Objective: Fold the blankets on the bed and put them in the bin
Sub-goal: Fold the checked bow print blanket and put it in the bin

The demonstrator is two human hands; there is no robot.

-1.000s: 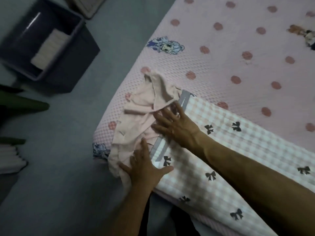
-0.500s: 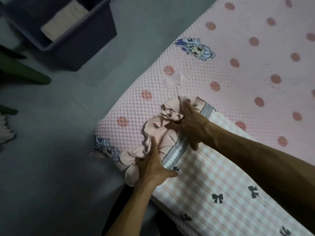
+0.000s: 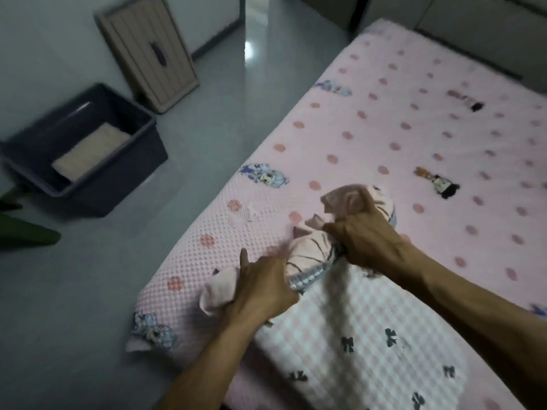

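A pink-and-white checked blanket (image 3: 349, 327) with dark bows lies along the near edge of the bed (image 3: 384, 137). Its ruffled pink end is bunched up. My left hand (image 3: 260, 287) grips the lower part of that ruffle near the bed's corner. My right hand (image 3: 364, 235) grips the upper part of the bunched end, lifting it off the sheet. A dark bin (image 3: 139, 161) stands on the floor to the left, with a folded cream blanket (image 3: 91, 150) lying inside it.
The bed carries a pink dotted sheet with cartoon figures. The bin's beige lid (image 3: 148, 51) leans against the wall behind the bin. Grey floor (image 3: 97, 291) lies between bed and bin. Something green (image 3: 26, 235) sits at the far left.
Both hands went from lying flat on the blanket's end to gripping the gathered ruffle and pulling it up. The view lifted, showing more of the room and the bin.
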